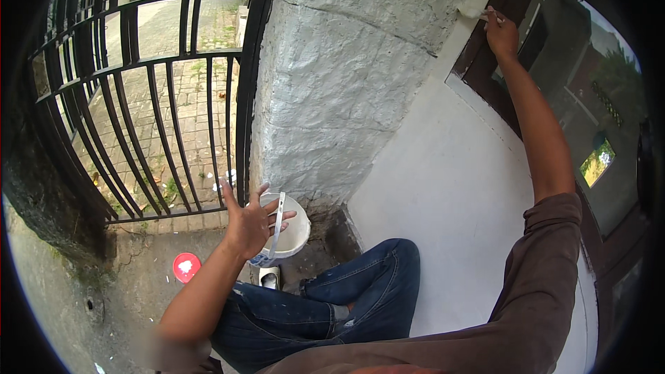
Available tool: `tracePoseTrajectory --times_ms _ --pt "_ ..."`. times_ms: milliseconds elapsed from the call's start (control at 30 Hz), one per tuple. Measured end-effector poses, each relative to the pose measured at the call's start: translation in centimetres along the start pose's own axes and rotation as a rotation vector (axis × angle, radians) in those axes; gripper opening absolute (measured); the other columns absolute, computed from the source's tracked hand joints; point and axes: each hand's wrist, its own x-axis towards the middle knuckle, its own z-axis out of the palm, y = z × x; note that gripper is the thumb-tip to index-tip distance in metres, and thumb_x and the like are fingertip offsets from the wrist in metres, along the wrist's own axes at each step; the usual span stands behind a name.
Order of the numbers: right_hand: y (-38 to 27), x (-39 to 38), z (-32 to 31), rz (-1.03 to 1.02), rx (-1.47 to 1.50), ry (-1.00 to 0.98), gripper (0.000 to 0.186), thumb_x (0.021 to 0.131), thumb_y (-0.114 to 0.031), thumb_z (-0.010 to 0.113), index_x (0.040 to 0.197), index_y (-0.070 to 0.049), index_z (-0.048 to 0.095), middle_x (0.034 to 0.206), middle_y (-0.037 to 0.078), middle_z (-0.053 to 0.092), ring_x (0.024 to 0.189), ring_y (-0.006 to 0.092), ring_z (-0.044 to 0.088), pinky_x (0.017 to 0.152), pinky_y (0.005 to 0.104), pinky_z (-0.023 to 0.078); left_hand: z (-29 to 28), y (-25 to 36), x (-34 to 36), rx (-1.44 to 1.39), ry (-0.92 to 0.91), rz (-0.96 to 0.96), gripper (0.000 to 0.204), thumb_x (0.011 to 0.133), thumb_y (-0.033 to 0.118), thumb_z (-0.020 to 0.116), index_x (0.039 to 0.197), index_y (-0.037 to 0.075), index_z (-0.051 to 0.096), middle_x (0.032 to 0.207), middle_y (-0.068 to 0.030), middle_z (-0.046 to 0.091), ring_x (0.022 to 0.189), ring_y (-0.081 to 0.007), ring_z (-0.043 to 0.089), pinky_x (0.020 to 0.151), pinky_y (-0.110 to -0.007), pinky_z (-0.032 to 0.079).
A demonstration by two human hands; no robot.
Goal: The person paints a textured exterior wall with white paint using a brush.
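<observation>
My right hand [502, 33] is raised at the upper right, its fingers closed on a paintbrush [472, 13]. The pale bristles touch the narrow light strip of wall beside the dark brown window frame [478, 55]. My left hand [251, 227] is low and left of centre, with its fingers spread. It is over a white bucket [299, 232], and the bucket's white handle [279, 218] crosses in front of some of its fingers. Whitish smears mark the fingertips. The bucket's inside looks whitish; how much paint it holds, I cannot tell.
A rough white stone pillar [332, 76] rises ahead, joined to a smooth white wall [443, 166]. To the left stands a black metal gate [159, 97]. A red lid [186, 267] with white paint lies on the concrete. My bent legs in jeans [374, 270] are beside the wall.
</observation>
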Motion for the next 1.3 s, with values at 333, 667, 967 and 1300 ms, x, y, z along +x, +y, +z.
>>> tracePoseTrajectory --times_ms 333,667,967,1300 --pt "-0.3 -1.4 2.0 -0.015 0.121 0.133 0.048 0.103 -0.048 0.056 0.113 -0.006 0.078 0.076 0.013 0.074 0.08 0.0298 0.075 0.077 0.0411 0.055 -0.2 -1.6 0.4 -0.068 -0.048 0.003 0.138 0.067 0.109 0.014 0.167 0.014 -0.002 0.168 -0.029 0.015 0.139 -0.0437 0.046 0.114 -0.052 0.034" --pt "0.7 -0.3 2.7 -0.178 0.044 0.337 0.047 0.103 -0.045 0.056 0.112 -0.005 0.077 0.08 0.016 0.074 0.082 0.0329 0.074 0.077 0.0418 0.055 0.1 -2.7 0.5 -0.076 0.008 -0.04 0.134 0.07 0.107 0.011 0.167 0.016 0.002 0.169 -0.03 0.007 0.136 -0.0425 0.048 0.107 -0.047 0.039" --pt "0.0 -4.2 2.6 -0.034 -0.017 0.044 0.048 0.104 -0.046 0.054 0.113 -0.004 0.077 0.082 0.016 0.075 0.085 0.0333 0.075 0.078 0.0418 0.055 -0.8 -2.4 0.6 -0.091 0.021 0.044 0.133 0.071 0.106 0.011 0.167 0.015 0.007 0.165 -0.0265 0.026 0.131 -0.0398 0.051 0.1 -0.043 0.043" --pt "1.0 -3.7 2.5 -0.189 0.002 0.068 0.048 0.105 -0.046 0.054 0.116 -0.004 0.076 0.081 0.018 0.074 0.082 0.0346 0.074 0.078 0.0414 0.054 -0.5 -2.8 0.5 -0.11 -0.001 0.023 0.132 0.071 0.106 0.01 0.167 0.015 0.006 0.167 -0.0267 0.021 0.131 -0.0405 0.05 0.1 -0.044 0.043"
